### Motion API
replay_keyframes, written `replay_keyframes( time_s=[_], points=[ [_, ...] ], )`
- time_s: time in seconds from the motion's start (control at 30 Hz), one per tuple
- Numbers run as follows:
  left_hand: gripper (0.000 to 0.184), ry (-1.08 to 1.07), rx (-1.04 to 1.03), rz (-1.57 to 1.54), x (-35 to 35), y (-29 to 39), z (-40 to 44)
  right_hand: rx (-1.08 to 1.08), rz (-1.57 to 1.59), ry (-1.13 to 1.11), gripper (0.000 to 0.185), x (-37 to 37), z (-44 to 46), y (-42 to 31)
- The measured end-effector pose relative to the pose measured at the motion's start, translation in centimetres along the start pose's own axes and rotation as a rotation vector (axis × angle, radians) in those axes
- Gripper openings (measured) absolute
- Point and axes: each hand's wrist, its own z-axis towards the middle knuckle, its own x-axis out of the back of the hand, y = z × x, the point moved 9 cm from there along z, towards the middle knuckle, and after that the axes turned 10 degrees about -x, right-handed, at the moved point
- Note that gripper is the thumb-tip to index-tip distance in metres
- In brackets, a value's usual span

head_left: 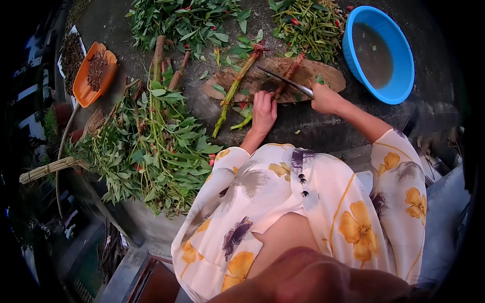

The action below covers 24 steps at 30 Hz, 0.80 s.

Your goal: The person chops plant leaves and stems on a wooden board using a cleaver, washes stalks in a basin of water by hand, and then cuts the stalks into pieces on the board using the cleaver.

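My right hand [326,99] is closed round the handle of a long knife [286,80], whose blade points up and left across a reddish stem [291,72] on the wooden board [326,78]. Beside the stem's lower end is my left hand [264,107], fingers bent together at the board's near edge; what they grip is hard to make out. A thick green stalk [234,91] lies slantwise over the board's left part. A short green piece [241,122] rests just left of my left wrist.
A blue basin [379,55] of murky water stands at the right. Cut green stems [316,33] and a leaf pile [187,20] lie at the back. Leafy stalks [161,136] cover the left, near an orange scoop [85,81] and a straw broom [48,170].
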Motion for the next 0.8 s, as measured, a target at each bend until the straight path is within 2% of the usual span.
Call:
replay_keyframes(
  time_s=[0.13,0.2,0.33,0.4,0.43,0.5,0.57,0.6,0.73,0.8],
  points=[
    [0.024,-0.027,-0.021,0.011,-0.7,0.8,-0.5,-0.001,-0.032,0.051,0.028,0.0,1.5,-1.3],
    [0.023,0.001,-0.004,0.016,-0.1,0.4,0.2,-0.090,0.058,-0.011,0.030,1.5,1.2,-1.2],
    [0.021,-0.039,0.035,-0.024,0.3,-0.7,0.4,-0.004,0.077,-0.021,0.029,0.4,2.5,1.1],
    [0.022,-0.005,0.112,-0.028,1.1,-1.6,0.9,0.024,0.127,0.167,0.030,0.0,2.8,3.0],
    [0.023,0.010,0.184,-0.058,1.1,-2.4,1.3,0.024,0.129,0.157,0.030,-0.7,2.2,4.1],
    [0.023,0.035,0.193,-0.053,0.2,-3.4,2.7,0.071,0.319,0.210,0.028,-0.3,-0.1,5.7],
    [0.027,-0.056,0.254,-0.135,-2.0,-4.1,4.3,0.059,0.358,0.242,0.028,0.0,-1.7,6.9],
    [0.033,-0.119,0.196,-0.052,-2.3,-3.8,4.9,0.043,0.405,0.265,0.027,0.0,-2.4,7.4],
    [0.030,0.007,0.220,-0.029,2.6,-3.2,4.5,0.004,0.466,0.254,0.025,-0.3,-3.7,7.8],
    [0.026,-0.061,0.257,0.039,4.9,-3.0,2.5,0.138,0.458,0.316,0.020,-0.9,-3.8,7.0]
  ],
)
